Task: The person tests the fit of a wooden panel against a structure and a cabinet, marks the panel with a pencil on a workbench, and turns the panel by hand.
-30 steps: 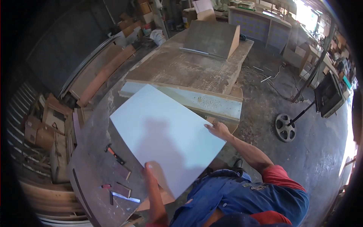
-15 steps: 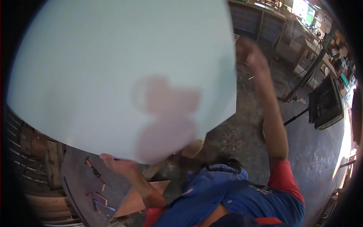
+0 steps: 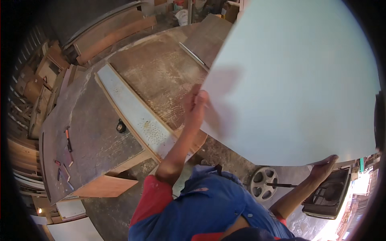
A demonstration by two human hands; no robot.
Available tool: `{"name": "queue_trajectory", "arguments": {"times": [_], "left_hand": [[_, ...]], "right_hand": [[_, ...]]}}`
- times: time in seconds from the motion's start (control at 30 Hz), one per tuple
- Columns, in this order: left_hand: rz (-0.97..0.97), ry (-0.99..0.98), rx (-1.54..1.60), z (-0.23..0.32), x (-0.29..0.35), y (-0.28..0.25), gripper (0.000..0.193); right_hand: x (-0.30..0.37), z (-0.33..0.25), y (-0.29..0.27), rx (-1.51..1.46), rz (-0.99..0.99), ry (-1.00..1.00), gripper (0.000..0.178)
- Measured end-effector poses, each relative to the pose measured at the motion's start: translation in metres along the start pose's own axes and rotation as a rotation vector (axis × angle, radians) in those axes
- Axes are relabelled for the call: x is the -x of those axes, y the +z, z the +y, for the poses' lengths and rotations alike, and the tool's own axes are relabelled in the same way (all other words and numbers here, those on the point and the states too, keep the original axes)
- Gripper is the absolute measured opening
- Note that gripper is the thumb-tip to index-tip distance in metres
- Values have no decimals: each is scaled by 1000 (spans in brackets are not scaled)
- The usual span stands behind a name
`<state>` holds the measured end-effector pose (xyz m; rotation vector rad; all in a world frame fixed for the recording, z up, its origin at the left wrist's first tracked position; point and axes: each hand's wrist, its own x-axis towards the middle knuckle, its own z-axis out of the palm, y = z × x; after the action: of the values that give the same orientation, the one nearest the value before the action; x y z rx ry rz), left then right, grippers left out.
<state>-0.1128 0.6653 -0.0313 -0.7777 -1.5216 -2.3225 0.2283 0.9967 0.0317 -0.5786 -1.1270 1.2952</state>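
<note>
"Large white, flat rectangular panel (image 3: 293,88): where is it, and what has hold of it?"

"It is raised in front of the person, toward the right of the view, partly hiding the far end of the worn grey-brown work surface (image 3: 94,116). The bare left hand (image 3: 197,102) is closed around its left edge, thumb on the near face. The bare right hand (image 3: 323,168) holds the lower edge toward the right end; its grip is narrow, but how far the fingers wrap behind is hidden."

"How would you expect it to handle?"

"Stiff, I'd judge, since it shows no obvious sag between the hands. Probably moderate in weight, but awkward because it is so broad. The smooth face may be slippery under a bare palm, and the corners look easiest to chip."

"So where to take it?"

"By opposite edges, well apart, much as here: one hand steadying a side, the other bearing from below. I'd mind that lower edge near the black louvred standing fan (image 3: 329,195); from this angle I cannot tell whether they touch."
</note>
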Motion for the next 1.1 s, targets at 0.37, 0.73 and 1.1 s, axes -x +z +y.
{"name": "queue_trajectory", "arguments": {"times": [0.37, 0.73, 1.1], "left_hand": [[-184, -335, 98, -133, -59, 138, 38], [297, -265, -524, -222, -88, 144, 42], [980, -486, -682, -281, -140, -156, 17]], "right_hand": [[-73, 59, -5, -150, 159, -100, 47], [-190, 186, 140, -170, 40, -42, 48], [-222, 234, 238, -21, -41, 85, 42]]}}
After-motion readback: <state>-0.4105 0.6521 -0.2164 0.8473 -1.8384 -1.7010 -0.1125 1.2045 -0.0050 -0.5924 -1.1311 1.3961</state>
